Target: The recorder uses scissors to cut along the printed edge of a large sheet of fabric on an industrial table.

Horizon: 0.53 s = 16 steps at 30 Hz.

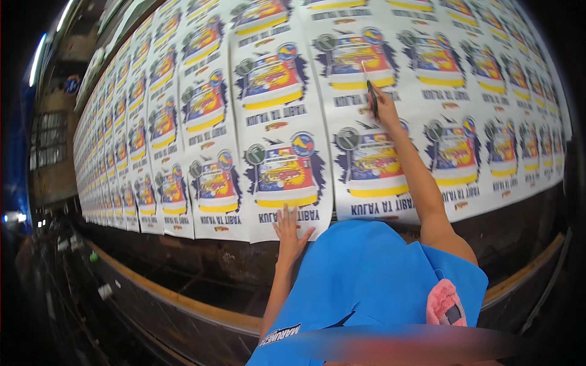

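My left hand [290, 235] lies flat with its fingers spread on the near edge of a white printed sheet [284, 222]. My right hand [383, 108] reaches farther out over the neighbouring sheet, closed around a slim tool [372, 96] with a black handle and a thin, bright metal end pointing away from me. Its exact kind is hard to make out. Under both hands, the sheets carry repeated colourful vehicle pictures, upside down to me. A seam or edge [328, 143] runs between the two sheets, left of my right hand.
More printed sheets extend left in overlapping strips and right across the long surface. A wooden rail [201, 310] runs along the near side. A pink cloth item [445, 303] is at my blue shirt [366, 268]. Bright tube lights [37, 60] show at the far left.
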Tool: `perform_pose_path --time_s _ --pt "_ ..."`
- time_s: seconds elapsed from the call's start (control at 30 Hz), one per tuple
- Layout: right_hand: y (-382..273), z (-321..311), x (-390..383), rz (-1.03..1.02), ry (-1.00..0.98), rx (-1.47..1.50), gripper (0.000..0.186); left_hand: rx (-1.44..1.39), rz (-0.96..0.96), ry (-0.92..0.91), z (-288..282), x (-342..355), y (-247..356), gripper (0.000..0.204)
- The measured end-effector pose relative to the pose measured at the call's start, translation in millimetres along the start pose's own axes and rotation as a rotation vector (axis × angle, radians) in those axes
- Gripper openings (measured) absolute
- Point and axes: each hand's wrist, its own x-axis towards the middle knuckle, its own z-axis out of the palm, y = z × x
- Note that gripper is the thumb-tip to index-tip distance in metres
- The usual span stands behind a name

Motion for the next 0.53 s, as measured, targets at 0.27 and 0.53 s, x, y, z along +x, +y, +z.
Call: perform_pose_path --time_s 0.27,0.53 --pt "7.9 -89.0 -195.4 -0.009 0.118 -0.095 0.048 0.124 0.445 -0.067 48.0 5.5 65.4 0.085" --pt "16.8 -134.9 -405.1 0.114 0.0 -0.075 0.059 0.439 0.751 -0.098 158.3 -22.8 150.7 0.105"
